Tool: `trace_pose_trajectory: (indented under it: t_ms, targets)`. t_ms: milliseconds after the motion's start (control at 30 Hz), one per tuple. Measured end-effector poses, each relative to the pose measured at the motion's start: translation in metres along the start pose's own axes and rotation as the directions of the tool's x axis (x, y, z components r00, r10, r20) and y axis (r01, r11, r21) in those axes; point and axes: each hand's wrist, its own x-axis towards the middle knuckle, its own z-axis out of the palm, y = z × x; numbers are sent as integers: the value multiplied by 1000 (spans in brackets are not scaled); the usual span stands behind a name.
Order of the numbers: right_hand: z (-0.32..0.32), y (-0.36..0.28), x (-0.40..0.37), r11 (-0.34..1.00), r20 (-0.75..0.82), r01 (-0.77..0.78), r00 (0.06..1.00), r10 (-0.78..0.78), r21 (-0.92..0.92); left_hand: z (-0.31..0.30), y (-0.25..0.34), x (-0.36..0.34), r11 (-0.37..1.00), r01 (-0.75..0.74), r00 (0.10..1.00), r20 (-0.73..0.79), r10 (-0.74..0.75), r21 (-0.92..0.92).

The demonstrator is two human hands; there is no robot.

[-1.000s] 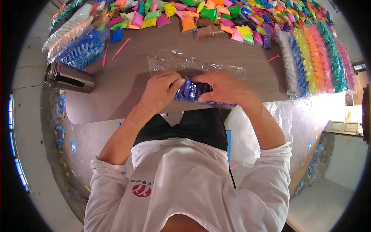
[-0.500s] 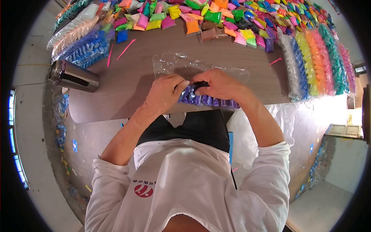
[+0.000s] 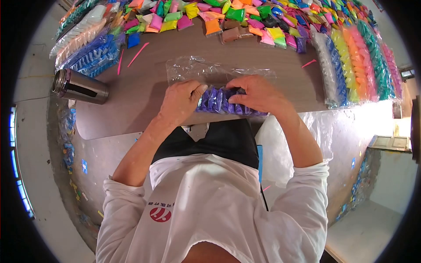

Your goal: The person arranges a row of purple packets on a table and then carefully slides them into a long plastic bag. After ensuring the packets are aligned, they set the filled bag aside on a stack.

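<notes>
A clear plastic bag [image 3: 193, 70] lies near the table's front edge with a row of purple packets [image 3: 215, 101] in it. My left hand [image 3: 182, 98] is at the left end of the row, its thumb and fingers pressed together at the bag's edge. Over the right part of the row is my right hand [image 3: 256, 94], fingers curved and thumb apart from them, touching the purple packets. No separate object shows between the right thumb and fingers.
A steel flask [image 3: 83, 86] lies at the table's left. Loose coloured packets [image 3: 237, 14] are heaped at the back. Bagged rows [image 3: 359, 65] stand at the right, with more bags [image 3: 94, 55] at the back left. Thin pink strips [image 3: 138, 55] lie on the table [image 3: 131, 96].
The dark item at my right fingers no longer shows, and that hand has opened over the row. More of the purple packets is visible between my hands. The whole view has shifted slightly.
</notes>
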Motion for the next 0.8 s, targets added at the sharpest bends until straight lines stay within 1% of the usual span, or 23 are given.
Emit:
trace_pose_trajectory:
  t_ms: [67, 167, 233, 267, 333, 367, 467, 567, 667, 767, 800]
  targets:
    - [-2, 0, 3, 999, 66, -13, 998, 11, 32, -1, 0, -2, 1000, 16, 1000, 0, -16, -10]
    - [1, 7, 5, 993, 75, -25, 997, 16, 119, -2, 6, -2, 998, 62, 998, 25, -62, -10]
    - [3, 3, 3, 989, -53, 22, 999, -14, 143, -3, 7, -2, 995, 101, 994, 41, -101, 15]
    - [4, 0, 2, 987, -114, 44, 993, -27, 157, -2, 8, -3, 996, 86, 996, 19, -86, 9]
    - [5, -9, 4, 997, -75, 37, 997, -32, 65, -1, 10, -4, 999, 54, 998, -24, -54, -2]
    - [5, -11, 4, 999, -58, 33, 998, -32, 18, 0, 9, -4, 999, 54, 998, -19, -54, 7]
    - [5, -7, 10, 998, 90, -4, 996, -1, 65, 3, 5, -3, 999, 43, 999, -16, -43, 17]
    - [7, 4, 10, 991, 82, 25, 996, -36, 132, 5, 5, -6, 1000, 29, 999, -39, -29, 0]
    - [-3, 1, -5, 1000, -176, 0, 984, 1, 8, 6, 3, -7, 1000, 30, 998, -54, -30, -1]
    - [-10, 7, -23, 994, -246, -39, 969, 13, -102, 6, 3, -8, 999, 45, 997, -60, -44, 12]
    - [-10, 8, -27, 991, -221, -31, 975, 2, -131, 6, 4, -8, 999, 47, 997, -63, -46, 13]
